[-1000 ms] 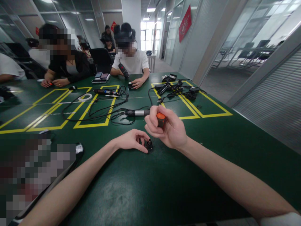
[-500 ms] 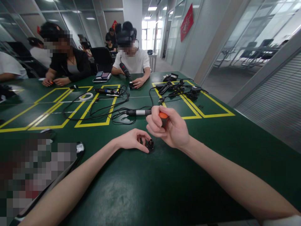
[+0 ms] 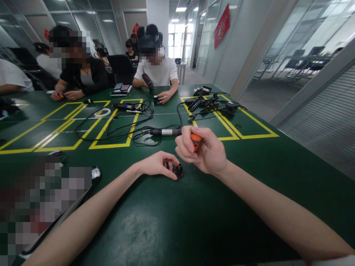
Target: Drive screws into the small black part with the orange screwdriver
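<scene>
My left hand (image 3: pixel 156 164) rests on the table with thumb and fingers closed around the near side of a small round black part (image 3: pixel 179 171). A short metal-tipped post stands up from the middle of that part. Just right of and above it, my right hand (image 3: pixel 205 149) is wrapped round the orange and dark handle of a screwdriver (image 3: pixel 196 137). The shaft cannot be made out clearly from here. Behind my right hand lies a black and silver cylindrical tool (image 3: pixel 166 132) with a cable.
The green table (image 3: pixel 144 221) carries yellow tape outlines. Black cables and adapters (image 3: pixel 210 105) lie at back right, a white tape roll (image 3: pixel 102 112) and pen-shaped tool (image 3: pixel 124 107) at back left. A blurred-out flat object (image 3: pixel 55 207) sits left. Across, a co-worker (image 3: pixel 156 70) holds a power driver (image 3: pixel 148 81).
The screwdriver handle has turned in my right hand and shows more orange. My left hand keeps its hold on the black part. The whole view has shifted slightly.
</scene>
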The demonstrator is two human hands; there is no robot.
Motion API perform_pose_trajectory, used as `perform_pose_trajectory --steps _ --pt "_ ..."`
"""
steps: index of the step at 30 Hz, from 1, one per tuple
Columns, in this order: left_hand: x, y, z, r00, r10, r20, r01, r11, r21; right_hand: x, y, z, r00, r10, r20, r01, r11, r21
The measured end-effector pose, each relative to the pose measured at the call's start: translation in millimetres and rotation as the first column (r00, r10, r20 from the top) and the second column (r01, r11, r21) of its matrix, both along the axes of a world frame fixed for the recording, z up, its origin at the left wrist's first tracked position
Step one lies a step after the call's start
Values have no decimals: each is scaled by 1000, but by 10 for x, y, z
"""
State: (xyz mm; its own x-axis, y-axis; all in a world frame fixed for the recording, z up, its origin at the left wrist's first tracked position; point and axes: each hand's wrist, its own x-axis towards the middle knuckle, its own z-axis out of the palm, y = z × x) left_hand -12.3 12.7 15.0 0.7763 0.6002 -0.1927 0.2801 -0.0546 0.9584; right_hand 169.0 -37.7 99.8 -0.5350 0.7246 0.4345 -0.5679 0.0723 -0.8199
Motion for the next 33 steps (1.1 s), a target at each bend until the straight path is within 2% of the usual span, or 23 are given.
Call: perform_pose_trajectory --steps 4,15,21,26,28,30,31,33 --pt "2 -10 8 1000 9 10 -9 1000 2 5 -19 4 1000 31 -7 -31 1000 -4" --pt "4 -8 6 1000 2 26 -3 1000 20 -21 -14 -6 1000 -12 18 12 1000 5" --pt "-6 2 -15 1000 4 30 -5 1000 29 -21 -2 -8 999 39 33 -38 999 -35" --pt "-19 10 -49 1000 -23 -16 24 997 79 -18 4 -21 999 -30 30 29 999 19" --pt "-6 -11 -86 999 -10 -32 15 990 143 -35 -4 -30 997 -64 46 62 998 30" --pt "22 -51 -124 999 22 -47 -8 960 280 -50 -8 -46 993 -100 69 97 994 42" --pt "38 -75 -141 997 37 -64 -9 922 388 -53 -6 -57 990 -115 85 111 992 56" --pt "64 -124 -170 992 84 -98 -7 795 606 -45 7 -74 981 -148 127 137 986 96"
